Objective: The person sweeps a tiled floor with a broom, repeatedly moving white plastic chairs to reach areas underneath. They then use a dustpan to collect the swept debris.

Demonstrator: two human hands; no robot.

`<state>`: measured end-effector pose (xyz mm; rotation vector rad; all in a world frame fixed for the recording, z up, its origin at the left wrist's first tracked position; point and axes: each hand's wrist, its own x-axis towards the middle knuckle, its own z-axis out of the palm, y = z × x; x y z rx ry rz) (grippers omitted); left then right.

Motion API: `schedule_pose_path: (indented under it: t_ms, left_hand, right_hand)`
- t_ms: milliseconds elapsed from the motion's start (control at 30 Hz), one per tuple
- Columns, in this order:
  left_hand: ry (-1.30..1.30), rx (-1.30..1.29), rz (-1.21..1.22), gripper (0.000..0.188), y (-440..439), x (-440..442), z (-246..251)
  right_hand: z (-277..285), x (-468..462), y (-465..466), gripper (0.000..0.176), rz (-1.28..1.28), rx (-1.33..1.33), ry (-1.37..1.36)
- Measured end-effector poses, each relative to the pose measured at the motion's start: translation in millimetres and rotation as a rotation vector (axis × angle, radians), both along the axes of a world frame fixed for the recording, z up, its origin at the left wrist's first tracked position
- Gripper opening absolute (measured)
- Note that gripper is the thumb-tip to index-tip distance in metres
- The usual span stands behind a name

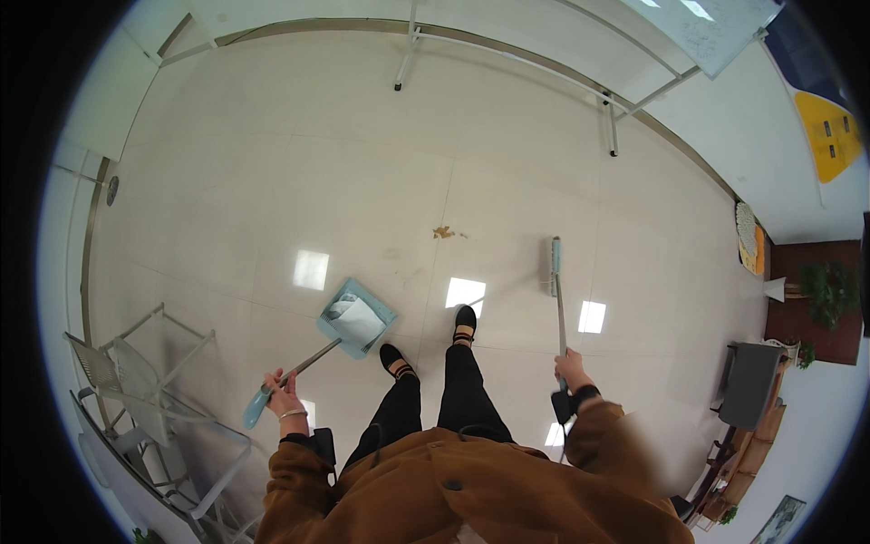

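My left hand (284,396) is closed around the handle of a light-blue long-handled dustpan (389,314), just above its rounded blue grip. White crumpled paper (359,319) lies in the pan, which is left of my feet. In my right hand (572,370) is the handle of a broom (557,257), its blue head out on the floor ahead and to the right. A small patch of brown debris (444,232) lies on the tiles between the dustpan and the broom head, farther from my feet, touching neither.
Folding chairs (162,401) stand at the lower left. A wheeled whiteboard frame (408,58) is by the far wall. On the right are a grey box-like object (750,385), a wooden shelf (762,432) and potted plants (830,285). A round floor drain (113,191) is near the left wall.
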<state>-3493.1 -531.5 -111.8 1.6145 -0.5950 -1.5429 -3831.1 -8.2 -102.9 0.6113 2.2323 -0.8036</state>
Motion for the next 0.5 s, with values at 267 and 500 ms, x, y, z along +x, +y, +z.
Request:
schedule_pose_path:
  t_ms: [267, 500]
  left_hand:
    - [-0.052, -0.039, 0.107, 0.039, 15, -20, 26]
    - [-0.166, -0.065, 0.283, 0.033, 30, -44, 38]
  right_hand:
    - [15, -2, -73, 0.025, 0.083, -0.191, -0.244]
    - [74, -92, -42, 0.061, 0.219, -0.11, -0.221]
